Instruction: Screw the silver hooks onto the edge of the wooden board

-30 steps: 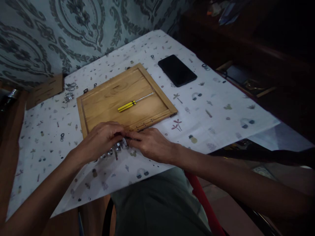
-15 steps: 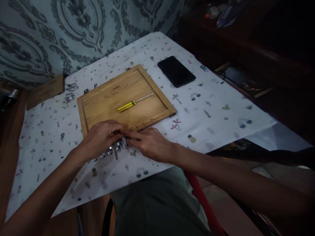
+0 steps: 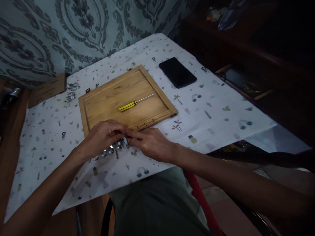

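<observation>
My left hand (image 3: 104, 136) lies over the near edge of a framed wooden panel (image 3: 103, 103), its thumb and fingertips pinched together. Against those fingertips, the fingers of my right hand (image 3: 155, 144) are pressed closed from the right. Whatever sits between the fingertips is too small and hidden to make out. Just below them, several shiny curved metal pieces (image 3: 126, 141) stand in a row along the panel's near edge, partly covered by my left hand. Small dark holes dot that edge. A screwdriver (image 3: 128, 106) with a yellow and black handle rests on the panel, its shaft pointing right.
A black phone or tablet (image 3: 177, 72) lies right of the panel on the patterned white tablecloth (image 3: 157, 170). Small metal parts (image 3: 71, 95) sit at the back left, near a piece of brown cardboard (image 3: 48, 91). A patterned wall (image 3: 81, 23) borders the table's back.
The view has shifted slightly. Both hands keep the same pinched pose at the panel's near edge, and the screwdriver stays where it was.
</observation>
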Tool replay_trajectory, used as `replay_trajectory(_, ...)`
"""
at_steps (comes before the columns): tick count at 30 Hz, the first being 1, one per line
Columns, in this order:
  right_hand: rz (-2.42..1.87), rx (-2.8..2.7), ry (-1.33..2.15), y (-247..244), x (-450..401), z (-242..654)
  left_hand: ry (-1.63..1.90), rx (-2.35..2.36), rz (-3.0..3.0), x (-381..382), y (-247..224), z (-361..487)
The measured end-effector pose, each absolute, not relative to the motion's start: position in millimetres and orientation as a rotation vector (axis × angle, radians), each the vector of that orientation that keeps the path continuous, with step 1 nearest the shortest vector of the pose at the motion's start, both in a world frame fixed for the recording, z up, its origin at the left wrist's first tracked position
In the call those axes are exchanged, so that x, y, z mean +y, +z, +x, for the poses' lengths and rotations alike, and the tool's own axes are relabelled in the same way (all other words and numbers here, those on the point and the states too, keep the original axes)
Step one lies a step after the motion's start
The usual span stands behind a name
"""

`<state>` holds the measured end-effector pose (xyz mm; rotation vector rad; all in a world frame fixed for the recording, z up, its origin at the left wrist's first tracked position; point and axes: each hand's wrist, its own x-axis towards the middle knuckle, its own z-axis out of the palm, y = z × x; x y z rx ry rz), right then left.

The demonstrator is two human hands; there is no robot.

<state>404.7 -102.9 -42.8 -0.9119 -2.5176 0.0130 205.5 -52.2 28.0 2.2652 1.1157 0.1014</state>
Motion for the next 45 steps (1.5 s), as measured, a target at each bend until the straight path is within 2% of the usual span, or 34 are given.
replay_trajectory(20,-0.889,-2.511,0.032,-43,-103,405,0.243,1.188,2.289,-54,37,190)
replay_trajectory(27,-0.888,-2.453,0.062,-45,-103,404,0.285,0.94,2.592,-70,31,189)
replay_trajectory(45,-0.859,-2.405,-0.032,-45,-103,404,0.257,0.776,3.039,-73,31,191)
